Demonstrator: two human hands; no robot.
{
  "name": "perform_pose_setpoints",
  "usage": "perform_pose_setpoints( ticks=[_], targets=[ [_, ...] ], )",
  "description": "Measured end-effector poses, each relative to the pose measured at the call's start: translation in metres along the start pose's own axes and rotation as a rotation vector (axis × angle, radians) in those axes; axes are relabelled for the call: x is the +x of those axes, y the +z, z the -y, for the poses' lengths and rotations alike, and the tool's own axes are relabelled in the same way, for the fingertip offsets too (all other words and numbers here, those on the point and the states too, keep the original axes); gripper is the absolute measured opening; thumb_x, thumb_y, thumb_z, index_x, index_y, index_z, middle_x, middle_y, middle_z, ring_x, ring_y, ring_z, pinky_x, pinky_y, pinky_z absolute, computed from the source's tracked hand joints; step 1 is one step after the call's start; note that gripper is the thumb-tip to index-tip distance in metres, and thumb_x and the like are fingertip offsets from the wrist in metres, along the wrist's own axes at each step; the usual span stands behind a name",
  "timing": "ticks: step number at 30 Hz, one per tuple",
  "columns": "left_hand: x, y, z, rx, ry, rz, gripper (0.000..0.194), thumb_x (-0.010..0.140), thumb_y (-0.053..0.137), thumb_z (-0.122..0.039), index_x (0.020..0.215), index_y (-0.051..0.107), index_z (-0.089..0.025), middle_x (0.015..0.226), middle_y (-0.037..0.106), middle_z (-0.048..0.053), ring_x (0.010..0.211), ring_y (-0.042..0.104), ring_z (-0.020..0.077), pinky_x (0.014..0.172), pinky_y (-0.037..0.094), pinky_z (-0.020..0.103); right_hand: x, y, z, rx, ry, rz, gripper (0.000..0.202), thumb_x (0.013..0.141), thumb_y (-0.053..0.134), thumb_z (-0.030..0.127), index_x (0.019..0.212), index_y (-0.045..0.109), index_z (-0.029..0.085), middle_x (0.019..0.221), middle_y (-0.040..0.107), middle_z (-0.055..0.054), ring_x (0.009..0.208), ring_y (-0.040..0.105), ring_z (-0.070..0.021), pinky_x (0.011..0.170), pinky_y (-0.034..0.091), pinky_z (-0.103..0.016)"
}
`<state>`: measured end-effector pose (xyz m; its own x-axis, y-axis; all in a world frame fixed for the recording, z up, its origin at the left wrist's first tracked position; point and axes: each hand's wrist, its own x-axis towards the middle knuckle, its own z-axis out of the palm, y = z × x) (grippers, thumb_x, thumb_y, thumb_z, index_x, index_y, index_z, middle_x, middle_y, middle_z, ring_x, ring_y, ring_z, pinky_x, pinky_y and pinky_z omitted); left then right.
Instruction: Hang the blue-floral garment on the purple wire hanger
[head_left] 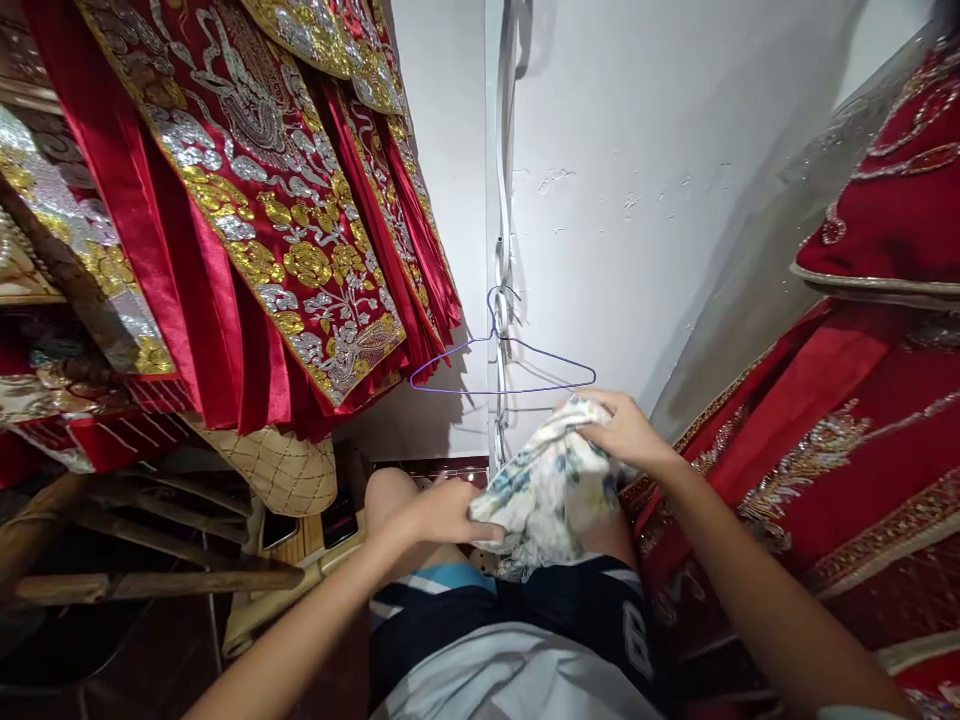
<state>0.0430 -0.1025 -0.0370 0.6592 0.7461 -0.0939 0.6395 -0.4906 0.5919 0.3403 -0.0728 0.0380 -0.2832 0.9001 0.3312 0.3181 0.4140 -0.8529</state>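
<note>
A crumpled white garment with a blue and yellow floral print (551, 490) is bunched above my lap. My left hand (454, 512) is closed on its left edge, thumb on top. At the upper right corner my right hand (626, 432) grips the same cloth, its fingers partly behind the fabric. Just beyond the cloth, a thin purple hanger (502, 390) hangs with nothing on it from a white strap (504, 200) on the wall. What kind of garment the cloth is I cannot tell.
Red costumes with gold and silver embroidery (307, 250) hang at the left. More red beaded fabric (825, 450) fills the right side. A bamboo frame (157, 585) stands low at the left, near a phone (340, 522). A white wall (615, 270) rises ahead.
</note>
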Motion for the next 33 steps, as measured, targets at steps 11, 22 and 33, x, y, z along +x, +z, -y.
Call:
perform_pose_setpoints(
  ticks=[11, 22, 33],
  targets=[
    [-0.015, -0.109, 0.056, 0.417, -0.401, -0.323, 0.016, 0.078, 0.059, -0.03, 0.068, 0.064, -0.019, 0.072, 0.069, 0.008, 0.068, 0.063, 0.0219, 0.061, 0.039, 0.028, 0.11, 0.067, -0.084, -0.01, 0.199, -0.158, 0.027, 0.096, 0.061, 0.038, 0.107, 0.067, 0.014, 0.097, 0.07, -0.004, 0.08, 0.067, -0.0174, 0.073, 0.057, -0.035],
    [0.022, -0.122, 0.075, 0.406, -0.465, -0.381, 0.028, 0.081, 0.057, -0.025, 0.108, 0.054, -0.019, 0.104, 0.072, 0.013, 0.096, 0.068, 0.0276, 0.079, 0.047, 0.032, 0.078, 0.047, -0.103, -0.226, 0.146, -0.167, 0.024, 0.093, 0.066, 0.034, 0.084, 0.065, 0.012, 0.078, 0.063, 0.002, 0.064, 0.059, -0.0115, 0.058, 0.05, -0.024],
    [0.033, -0.127, 0.055, 0.396, -0.472, -0.464, 0.02, 0.083, 0.056, -0.024, 0.101, 0.063, -0.018, 0.094, 0.074, 0.013, 0.09, 0.069, 0.0278, 0.077, 0.048, 0.032, 0.071, 0.061, -0.104, -0.163, 0.124, -0.177, 0.029, 0.094, 0.064, 0.039, 0.079, 0.062, 0.013, 0.072, 0.058, 0.004, 0.058, 0.053, -0.0097, 0.054, 0.045, -0.023]
  ],
)
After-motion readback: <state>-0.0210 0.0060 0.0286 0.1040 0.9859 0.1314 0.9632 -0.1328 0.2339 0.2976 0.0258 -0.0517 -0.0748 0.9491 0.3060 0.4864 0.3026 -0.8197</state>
